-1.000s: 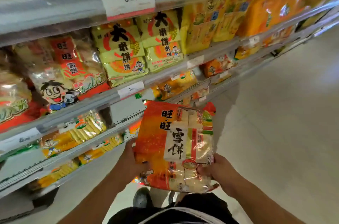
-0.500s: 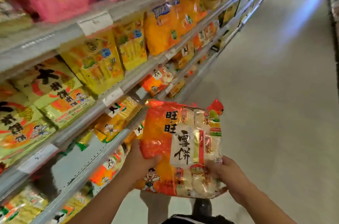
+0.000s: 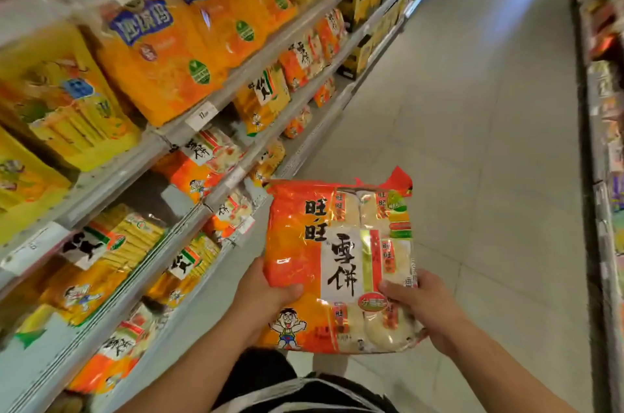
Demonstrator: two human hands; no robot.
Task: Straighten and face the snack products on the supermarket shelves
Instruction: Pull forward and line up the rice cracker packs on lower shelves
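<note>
Landmark for everything here: the shelving run (image 3: 175,139) filling the left side, several tiers receding up the aisle. Aisle floor (image 3: 472,115) lies right of it, and a second blurred shelf edge (image 3: 604,176) sits well apart on the far right.

Upper tier of the shelving run holds big orange snack bags (image 3: 158,51) with blue labels, and yellow bags (image 3: 57,98) left of them; these look upright and front-out. Lower tiers carry orange rice cracker packs (image 3: 199,159) and yellow-striped packs (image 3: 111,243) that lean at mixed angles, so I judge facing there is not finished. Price tags (image 3: 202,115) clip onto the rail fronts.

The rice cracker bag (image 3: 337,264) is off the shelving run, held out over the floor just right of the lower tiers, not touching them. Its long axis runs roughly vertical in the view, top seal away from me, printed front facing the camera, cartoon boy at the bottom left.

Left hand (image 3: 266,297) grips the bag's lower left edge, thumb curled over the front. Right hand (image 3: 422,308) pinches the lower right edge, thumb on the front, fingers behind.

Progress call: early to mid; this bag is not yet placed, and I can't tell which slot it belongs to.
</note>
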